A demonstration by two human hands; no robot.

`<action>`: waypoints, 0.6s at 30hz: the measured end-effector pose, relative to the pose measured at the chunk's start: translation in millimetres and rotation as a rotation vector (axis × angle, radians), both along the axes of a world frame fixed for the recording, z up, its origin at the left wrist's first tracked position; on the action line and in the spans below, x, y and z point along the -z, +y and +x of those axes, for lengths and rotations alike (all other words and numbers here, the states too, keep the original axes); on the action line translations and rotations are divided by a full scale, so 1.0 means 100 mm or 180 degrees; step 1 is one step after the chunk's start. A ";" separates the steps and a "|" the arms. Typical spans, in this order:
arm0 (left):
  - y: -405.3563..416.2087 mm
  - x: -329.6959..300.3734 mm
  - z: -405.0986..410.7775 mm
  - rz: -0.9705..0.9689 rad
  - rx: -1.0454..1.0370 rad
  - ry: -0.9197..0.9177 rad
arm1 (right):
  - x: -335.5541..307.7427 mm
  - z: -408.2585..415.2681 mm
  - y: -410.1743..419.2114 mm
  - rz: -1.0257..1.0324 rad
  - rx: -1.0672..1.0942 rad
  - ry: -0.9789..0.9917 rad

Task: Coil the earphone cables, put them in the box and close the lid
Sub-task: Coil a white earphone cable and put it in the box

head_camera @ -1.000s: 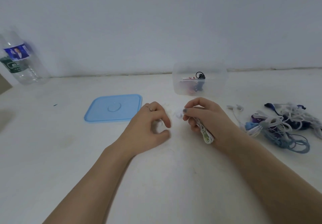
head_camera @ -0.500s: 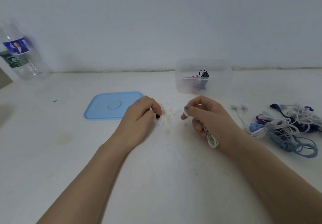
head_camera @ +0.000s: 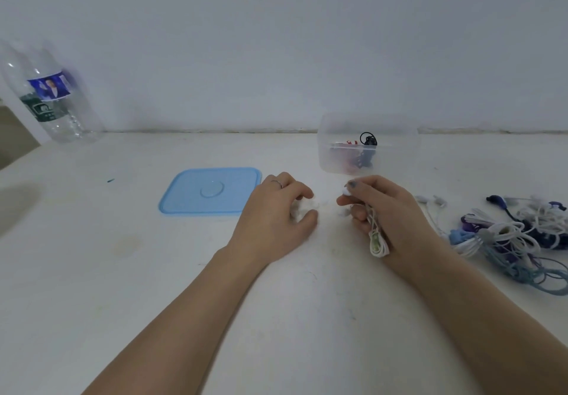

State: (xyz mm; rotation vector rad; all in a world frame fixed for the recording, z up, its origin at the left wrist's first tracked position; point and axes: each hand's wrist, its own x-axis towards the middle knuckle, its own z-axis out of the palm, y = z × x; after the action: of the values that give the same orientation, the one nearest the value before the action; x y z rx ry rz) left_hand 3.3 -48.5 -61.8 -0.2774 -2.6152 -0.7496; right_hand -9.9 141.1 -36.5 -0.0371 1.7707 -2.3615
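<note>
Right grip (head_camera: 387,207) clasps a coiled white earphone cable (head_camera: 377,239); left grip (head_camera: 276,210) pinches something small and white on the counter (head_camera: 276,318). I judge coiling nearly done; next, drop it into the open box (head_camera: 396,149), lid (head_camera: 210,190) after.

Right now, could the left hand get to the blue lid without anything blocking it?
Probably yes. The left hand lies just right of the blue lid on the bare table, nothing between them. Its fingers curl round something small and white, so it may need freeing first.

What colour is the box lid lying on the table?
Light blue lid, seen in the head view.
</note>
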 end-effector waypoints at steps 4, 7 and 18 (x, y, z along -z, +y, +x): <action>0.05 -0.03 -0.03 -0.0075 -0.0070 0.0171 | 0.01 0.01 0.02 0.0116 -0.0192 0.0102; 0.09 -0.03 -0.06 -0.0250 -0.0065 0.0253 | 0.02 0.01 0.02 0.0061 -0.0213 0.0137; 0.08 -0.02 -0.07 -0.0330 0.0198 0.0367 | 0.03 -0.05 0.01 -0.0220 -0.0147 -0.0014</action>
State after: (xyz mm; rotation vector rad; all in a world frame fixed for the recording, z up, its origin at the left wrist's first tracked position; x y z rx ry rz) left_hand -3.4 -40.1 -59.7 -0.4209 -2.5498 -0.6005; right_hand -14.4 141.8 -39.6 -0.0816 1.6675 -2.3876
